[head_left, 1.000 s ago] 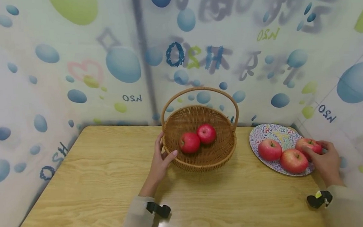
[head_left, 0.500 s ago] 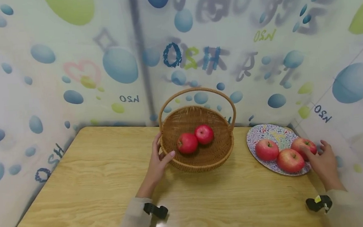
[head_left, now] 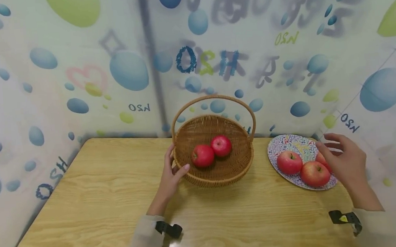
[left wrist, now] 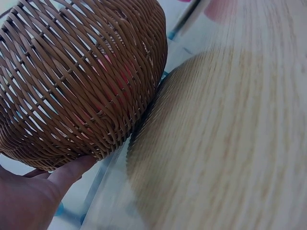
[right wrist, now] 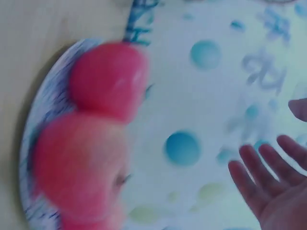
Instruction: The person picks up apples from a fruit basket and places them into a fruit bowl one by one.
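A wicker basket [head_left: 206, 124] with a tall arched handle stands at the back of the table, tilted a little towards me. Two red apples, one to the left [head_left: 202, 156] and one to the right [head_left: 221, 145], lie inside it. My left hand [head_left: 167, 181] holds the basket's left side, thumb at the front rim and fingers behind. On the right, a patterned plate [head_left: 282, 144] carries three apples, the front one [head_left: 315, 174] yellowish red. Above its right edge my right hand [head_left: 350, 162] is raised with nothing in it, partly hiding the rearmost apple [head_left: 321, 159]; its fingers spread apart in the right wrist view.
The wooden table [head_left: 96, 195] meets a wall covering [head_left: 132, 124] printed with blue and green dots close behind the basket and plate. Another wall panel [head_left: 388, 137] runs along the right, near my right hand. Black camera straps [head_left: 169, 229] sit on both wrists.
My right hand has come off the right-hand apple and lifted up and back, its fingers opening. That apple stays on the plate. The left hand and basket keep their places as the view shifts slightly.
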`<state>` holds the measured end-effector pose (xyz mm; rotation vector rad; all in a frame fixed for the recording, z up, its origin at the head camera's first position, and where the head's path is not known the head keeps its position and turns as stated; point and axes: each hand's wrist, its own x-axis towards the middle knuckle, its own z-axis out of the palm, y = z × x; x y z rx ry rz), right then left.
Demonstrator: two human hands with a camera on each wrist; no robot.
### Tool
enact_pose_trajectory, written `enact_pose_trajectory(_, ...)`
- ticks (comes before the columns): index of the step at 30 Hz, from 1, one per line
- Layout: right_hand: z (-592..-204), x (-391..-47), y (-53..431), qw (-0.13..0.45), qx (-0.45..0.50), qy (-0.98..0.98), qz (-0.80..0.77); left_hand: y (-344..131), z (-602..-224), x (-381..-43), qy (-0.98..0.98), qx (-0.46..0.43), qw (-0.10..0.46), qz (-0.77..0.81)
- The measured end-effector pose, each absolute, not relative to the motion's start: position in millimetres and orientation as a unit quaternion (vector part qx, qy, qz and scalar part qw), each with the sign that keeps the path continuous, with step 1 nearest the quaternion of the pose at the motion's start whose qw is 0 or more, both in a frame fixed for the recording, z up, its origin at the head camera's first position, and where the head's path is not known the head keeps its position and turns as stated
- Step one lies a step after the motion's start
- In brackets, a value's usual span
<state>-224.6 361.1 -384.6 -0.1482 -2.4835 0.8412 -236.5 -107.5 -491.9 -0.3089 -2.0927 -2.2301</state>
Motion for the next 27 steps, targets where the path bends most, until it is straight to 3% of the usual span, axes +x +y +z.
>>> enact_pose_trajectory(6,-362.3,-221.2,314.6,0.256,0.113,-0.911,0.305,-107.6,-492.7,-236.9,-0.679,-0.102,0.032,-0.726)
enact_pose_trajectory(10,-353.0,-224.5,285.5,0.216,0.164,-0.912,0.309,-108.1,-491.8,-236.9,-0.678,-0.104,0.035,-0.726)
enact_pose_trajectory(18,-352.6,-242.0,239.3,0.119,0.225,-0.910,0.328,-107.7,-490.7,-236.2,-0.677,-0.104,0.034,-0.728)
enact_pose_trajectory(27,-353.8,-269.4,203.9,0.042,0.209,-0.909,0.358,-106.3,-490.2,-235.9,-0.673,-0.102,0.030,-0.732)
